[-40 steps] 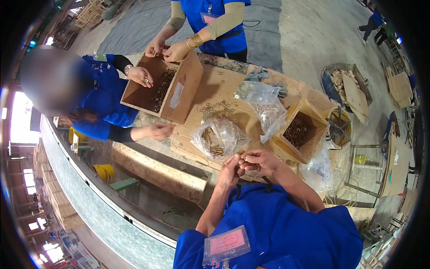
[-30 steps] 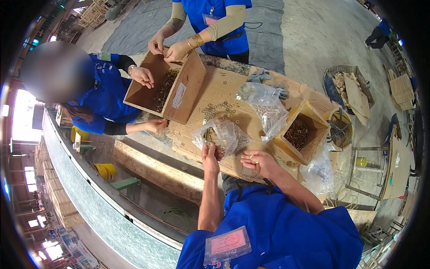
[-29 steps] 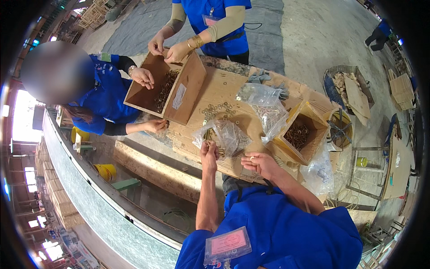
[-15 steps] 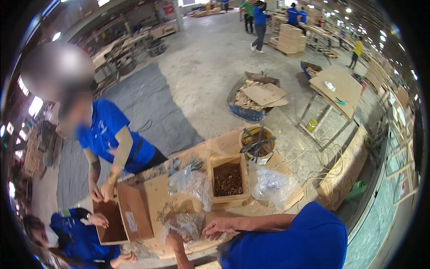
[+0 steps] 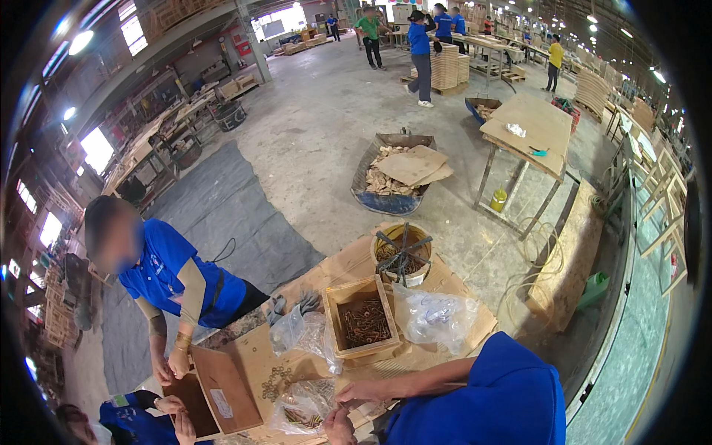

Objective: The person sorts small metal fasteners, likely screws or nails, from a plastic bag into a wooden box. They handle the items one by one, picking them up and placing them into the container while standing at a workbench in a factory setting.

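The room is a big workshop with a grey floor [image 5: 319, 119], and far off there are people, long tables and piles of wood. Near the front is a tabletop [image 5: 248, 350] with brown cardboard on it.

The person's two hands are close together at the near edge. The left hand [image 5: 339, 428] is lower, with its fingers bent in. The right hand [image 5: 356, 393] is just above it, and its fingers are bent too. They are too small to see well, so I cannot tell how far open they are or if they hold anything.

Just to the left of the hands is a clear plastic bag [image 5: 298, 402] with gold-coloured bolts [image 5: 300, 418] in it. Some small metal rings [image 5: 277, 382] lie loose just past the bag.

Farther back stands a wooden box [image 5: 386, 345] with lots of brown screws [image 5: 365, 322] inside. One more clear bag [image 5: 297, 332] is on its left, by some grey gloves [image 5: 305, 301]. A big crumpled bag [image 5: 436, 315] is on its right. A bucket [image 5: 415, 279] stands behind the box.

At the left, two other people in blue have their hands at a brown box [image 5: 233, 378].
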Available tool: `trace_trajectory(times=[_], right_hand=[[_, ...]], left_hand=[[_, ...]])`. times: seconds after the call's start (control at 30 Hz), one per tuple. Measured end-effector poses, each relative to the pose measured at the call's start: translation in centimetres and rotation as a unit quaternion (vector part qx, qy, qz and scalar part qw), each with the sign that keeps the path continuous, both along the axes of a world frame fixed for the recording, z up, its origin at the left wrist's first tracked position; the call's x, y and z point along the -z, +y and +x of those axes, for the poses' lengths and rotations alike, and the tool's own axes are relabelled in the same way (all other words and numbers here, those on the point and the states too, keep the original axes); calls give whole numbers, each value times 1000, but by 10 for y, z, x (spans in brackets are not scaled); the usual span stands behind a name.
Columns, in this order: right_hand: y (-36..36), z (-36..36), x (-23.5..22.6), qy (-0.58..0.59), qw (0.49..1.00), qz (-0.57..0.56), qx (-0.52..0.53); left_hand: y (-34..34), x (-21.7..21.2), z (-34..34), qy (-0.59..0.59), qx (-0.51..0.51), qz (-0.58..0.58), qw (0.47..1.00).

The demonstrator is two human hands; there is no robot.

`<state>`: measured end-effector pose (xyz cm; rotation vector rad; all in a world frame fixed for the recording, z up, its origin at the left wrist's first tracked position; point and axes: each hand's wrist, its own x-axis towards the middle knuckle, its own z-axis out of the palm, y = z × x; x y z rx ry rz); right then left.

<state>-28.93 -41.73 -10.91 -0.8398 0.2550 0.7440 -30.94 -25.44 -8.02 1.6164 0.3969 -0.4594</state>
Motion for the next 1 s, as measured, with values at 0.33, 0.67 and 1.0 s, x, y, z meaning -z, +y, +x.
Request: trace_trajectory(times=[0.33, 0.67, 1.0], right_hand=[[-11, 0, 4, -157, 982, -106, -5], [-1, 4, -21, 83, 995, 21, 53], [-9, 16, -25, 82, 996, 1, -39]], left_hand=[[-11, -55, 17, 27, 91, 141, 985], [8, -23, 3, -13, 22, 15, 1000], [0, -31, 6, -124, 48, 127, 983]])
